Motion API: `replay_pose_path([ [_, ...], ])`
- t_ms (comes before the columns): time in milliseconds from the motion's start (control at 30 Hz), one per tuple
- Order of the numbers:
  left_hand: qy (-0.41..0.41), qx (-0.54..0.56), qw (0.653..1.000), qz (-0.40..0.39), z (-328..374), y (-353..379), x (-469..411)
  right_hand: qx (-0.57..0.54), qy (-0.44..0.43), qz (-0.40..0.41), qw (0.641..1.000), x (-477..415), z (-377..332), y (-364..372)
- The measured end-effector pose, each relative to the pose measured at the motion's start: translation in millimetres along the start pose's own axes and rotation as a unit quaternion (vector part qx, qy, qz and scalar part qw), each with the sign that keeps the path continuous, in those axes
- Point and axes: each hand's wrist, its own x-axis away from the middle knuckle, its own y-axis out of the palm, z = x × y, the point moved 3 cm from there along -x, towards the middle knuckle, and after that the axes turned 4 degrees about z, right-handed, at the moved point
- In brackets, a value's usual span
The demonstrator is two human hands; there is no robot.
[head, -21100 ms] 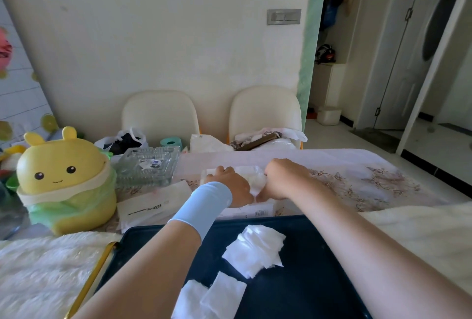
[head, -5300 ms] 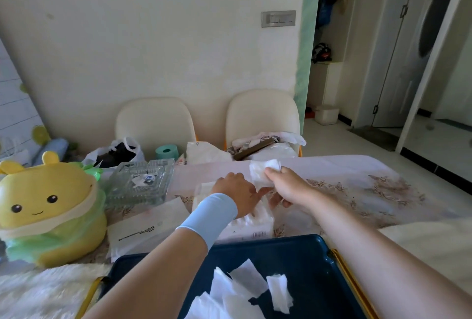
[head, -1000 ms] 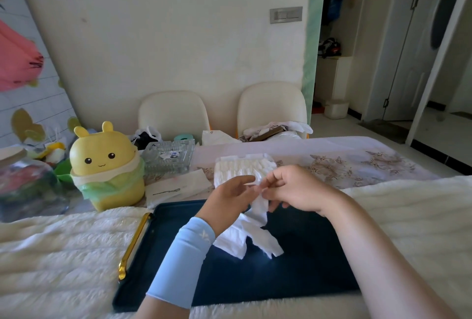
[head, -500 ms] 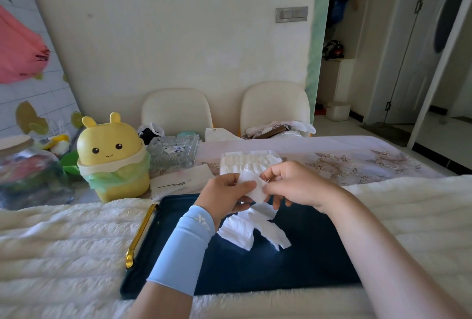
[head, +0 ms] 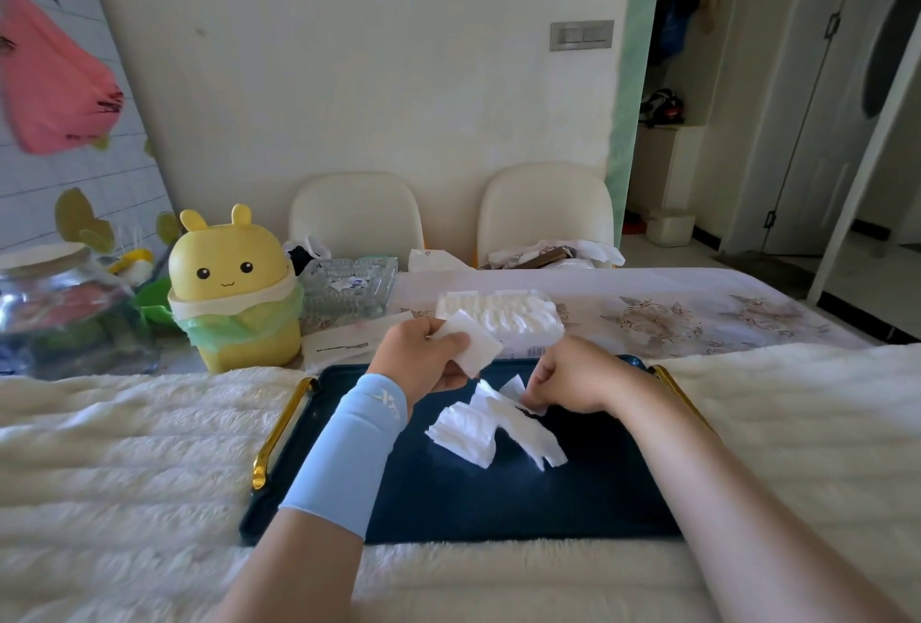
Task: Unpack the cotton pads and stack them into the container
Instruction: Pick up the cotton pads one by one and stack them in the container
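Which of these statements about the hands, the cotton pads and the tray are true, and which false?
1. The left hand holds one white square cotton pad. True.
2. The loose white cotton pads lie on a round red plate. False: they lie on the dark blue rectangular tray with gold handles.
3. The right hand pinches at those loose pads. True.
4. The yellow bunny-eared plastic bin stands right of the tray. False: it stands left of it, farther back.
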Motion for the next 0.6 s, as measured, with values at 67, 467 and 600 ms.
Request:
replay_pose_path([
  [67,0.001,0.019,1.000,0.013,-1,-2,0,-0.035,-0.011,0.023,0.999,3,-1,-6],
  [467,-0.031,0.096,0.995,-0.016,2,1,4,-0.466,-0.102,0.018,0.879,20,-37,-28],
  [600,-0.027,0.093,0.995,-0.022,5,2,6,-0.474,-0.118,0.042,0.871,24,-47,-30],
])
